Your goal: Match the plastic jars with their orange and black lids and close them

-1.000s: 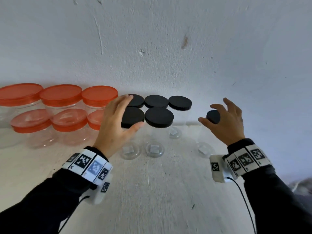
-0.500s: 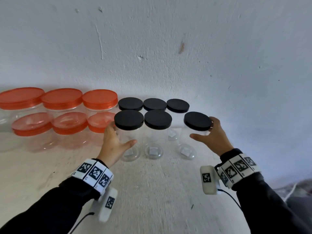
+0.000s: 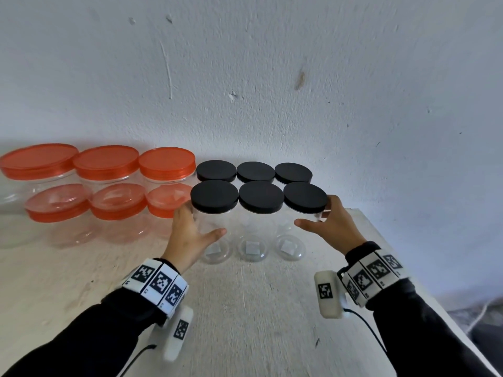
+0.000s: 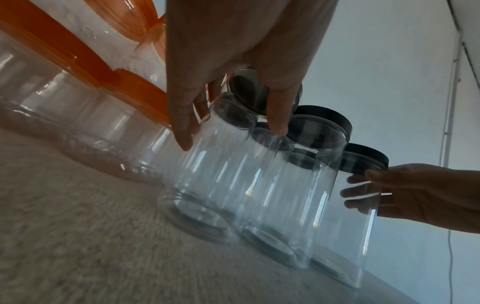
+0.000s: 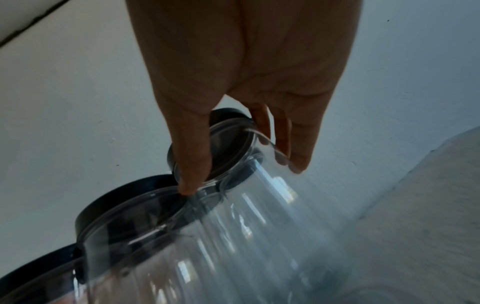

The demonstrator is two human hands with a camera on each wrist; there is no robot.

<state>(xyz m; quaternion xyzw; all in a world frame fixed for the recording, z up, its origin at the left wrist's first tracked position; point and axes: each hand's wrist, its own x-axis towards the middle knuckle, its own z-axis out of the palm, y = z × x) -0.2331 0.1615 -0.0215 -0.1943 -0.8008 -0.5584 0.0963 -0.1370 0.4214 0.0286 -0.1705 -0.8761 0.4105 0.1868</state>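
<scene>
Six clear jars with black lids stand in two rows of three by the wall. My left hand (image 3: pixel 201 221) grips the front left jar (image 3: pixel 211 195) by its side, thumb in front, fingers on its left. My right hand (image 3: pixel 314 213) grips the front right jar (image 3: pixel 304 195) just under its lid; this jar stands close beside the middle jar (image 3: pixel 261 197). The left wrist view shows my left hand (image 4: pixel 228 131) round the clear jar (image 4: pixel 207 185). In the right wrist view my right hand (image 5: pixel 242 176) clasps the top of its jar (image 5: pixel 259 236). All six lids sit on their jars.
Several clear jars with orange lids (image 3: pixel 109 164) stand in two rows to the left, right against the black-lidded ones. The wall (image 3: pixel 272 104) is just behind. The white table's right edge (image 3: pixel 386 257) runs close to my right wrist. A cable (image 3: pixel 481 314) lies on the floor.
My right hand brought its jar leftwards from out on the right into the front row. My left hand dropped from the front left lid to that jar's side.
</scene>
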